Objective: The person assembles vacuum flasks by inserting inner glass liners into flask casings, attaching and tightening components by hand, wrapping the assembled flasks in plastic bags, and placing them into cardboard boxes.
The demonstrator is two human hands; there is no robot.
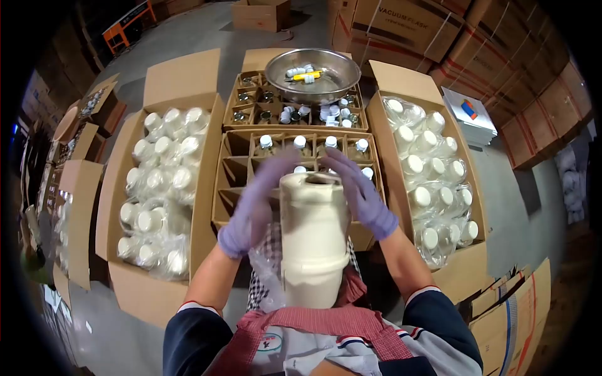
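Note:
A cream-coloured cylindrical flask body [313, 244] stands upright between my arms, close to my chest, its open top facing up. My left hand [260, 197], in a purple glove and blurred by motion, is spread to the left of the flask's top. On the right side, my right hand [362, 195], gloved too, has its fingers apart beside the rim. Neither hand visibly holds anything. Just beyond them is a divided carton [235, 143] with white-capped bottles [300, 142]. Crumpled clear plastic [268, 282] lies at the flask's lower left.
Open cartons of plastic-wrapped, white-lidded flasks stand left [204, 182] and right [392, 169]. A metal bowl [342, 81] with a yellow tool [307, 76] rests on a rear divided carton [232, 100]. Stacked boxes [401, 28] rise behind; flattened cardboard [517, 319] lies at the lower right.

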